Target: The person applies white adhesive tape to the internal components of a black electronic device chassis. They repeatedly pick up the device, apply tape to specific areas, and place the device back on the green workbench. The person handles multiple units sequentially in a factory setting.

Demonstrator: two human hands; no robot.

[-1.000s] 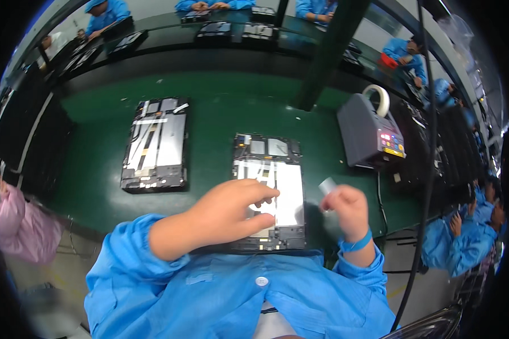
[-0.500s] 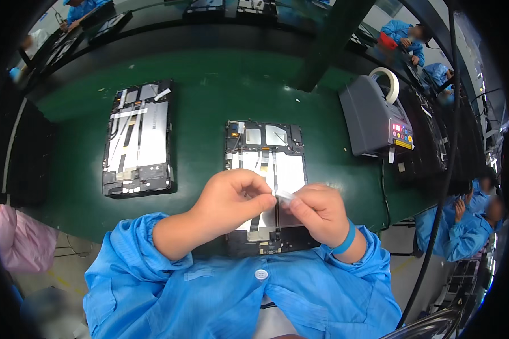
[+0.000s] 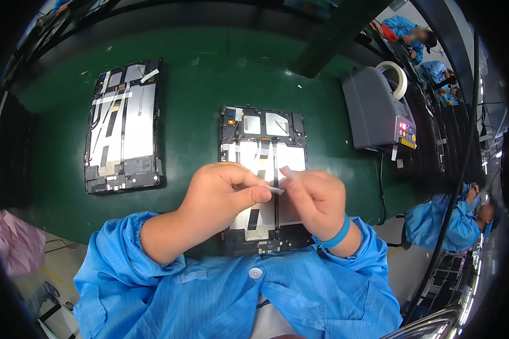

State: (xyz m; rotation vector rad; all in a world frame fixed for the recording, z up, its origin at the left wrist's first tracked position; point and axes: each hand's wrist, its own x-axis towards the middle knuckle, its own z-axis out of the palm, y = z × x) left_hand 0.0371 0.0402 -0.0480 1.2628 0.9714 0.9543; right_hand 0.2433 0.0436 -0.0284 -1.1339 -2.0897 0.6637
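Note:
My left hand [image 3: 226,189] pinches a short white strip of tape [image 3: 275,190] between thumb and forefinger. Close beside it, my right hand [image 3: 318,200], with a blue band at the wrist, is closed on another white tape piece [image 3: 289,173]. Whether the two pieces are joined cannot be made out. Beneath both hands lies an opened tablet-like device [image 3: 293,155], with silver panels, dark cables and a black frame. My hands hide part of its middle. A second such device [image 3: 139,121] rests to the left, with white tape strips across it.
A grey tape dispenser [image 3: 373,110] with a roll of tape [image 3: 395,79] on top stands at the right of the green table [image 3: 192,85]. Dark stacked parts line both sides. A black cable [image 3: 455,186] hangs at right. Co-workers in blue sit beyond.
My hands have shifted slightly; white tape now shows at each hand's fingertips, where one piece showed between them before. The view has tilted a little.

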